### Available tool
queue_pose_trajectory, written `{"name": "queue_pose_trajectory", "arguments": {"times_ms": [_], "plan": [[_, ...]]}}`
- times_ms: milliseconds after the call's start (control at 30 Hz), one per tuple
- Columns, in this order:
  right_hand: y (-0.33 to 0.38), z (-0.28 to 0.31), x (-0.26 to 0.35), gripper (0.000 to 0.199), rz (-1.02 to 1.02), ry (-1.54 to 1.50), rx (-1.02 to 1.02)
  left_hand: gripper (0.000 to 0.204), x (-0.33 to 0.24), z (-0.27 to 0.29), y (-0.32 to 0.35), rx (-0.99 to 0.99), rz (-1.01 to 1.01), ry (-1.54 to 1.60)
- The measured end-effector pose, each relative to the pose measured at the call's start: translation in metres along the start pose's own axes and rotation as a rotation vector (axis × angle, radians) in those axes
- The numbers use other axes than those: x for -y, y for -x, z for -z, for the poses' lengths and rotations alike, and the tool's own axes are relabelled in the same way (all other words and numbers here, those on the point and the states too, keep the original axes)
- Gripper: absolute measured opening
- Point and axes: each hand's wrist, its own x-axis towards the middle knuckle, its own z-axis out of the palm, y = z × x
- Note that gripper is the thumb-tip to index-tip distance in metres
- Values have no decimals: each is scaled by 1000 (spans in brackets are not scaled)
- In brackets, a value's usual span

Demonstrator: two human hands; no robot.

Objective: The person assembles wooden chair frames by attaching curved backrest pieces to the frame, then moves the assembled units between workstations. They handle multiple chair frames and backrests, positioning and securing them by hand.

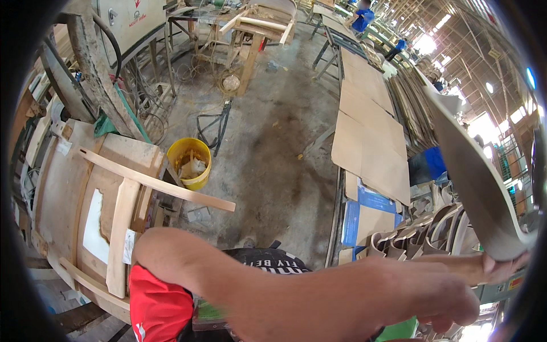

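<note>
My left arm, red-sleeved, reaches across my body to the right. My left hand (424,293) is slightly smeared by motion, its fingers bent downward and mostly hidden. Beyond it, at the right edge, my right hand (504,263) grips the lower end of a tall curved wooden panel (476,171), which stands tilted in the air. Close behind the hands is a row of similar curved wooden pieces (439,231). To the left, a T-shaped assembly of pale wooden bars (151,181) lies on a workbench (60,188).
A yellow bucket (190,163) with scraps stands on the concrete floor (268,148). A long table covered with cardboard sheets (370,134) runs along the right. Someone in blue (427,165) is beside it; other people (362,20) are farther back. Hoses (215,125) lie on the floor.
</note>
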Motion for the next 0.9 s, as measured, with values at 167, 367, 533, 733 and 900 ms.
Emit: {"name": "queue_pose_trajectory", "arguments": {"times_ms": [167, 367, 533, 733, 900], "plan": [[19, -22, -80, 49, -391, -431, 278, 40, -87, 32, 19, 36, 267, -405], [46, -119, -169, 44, -617, -880, 256, 86, -114, 125, 83, -140, -5, -2106], [62, -198, -199, 33, -1036, -1237, 276, 91, -142, 140, 82, -279, -234, -2209], [72, -244, -277, 36, -1043, -1392, 475, 59, -185, 124, 100, -140, -147, -2131], [129, -281, -362, 45, -655, -581, 581, 59, -187, 74, 82, -494, 57, -2198]]}}
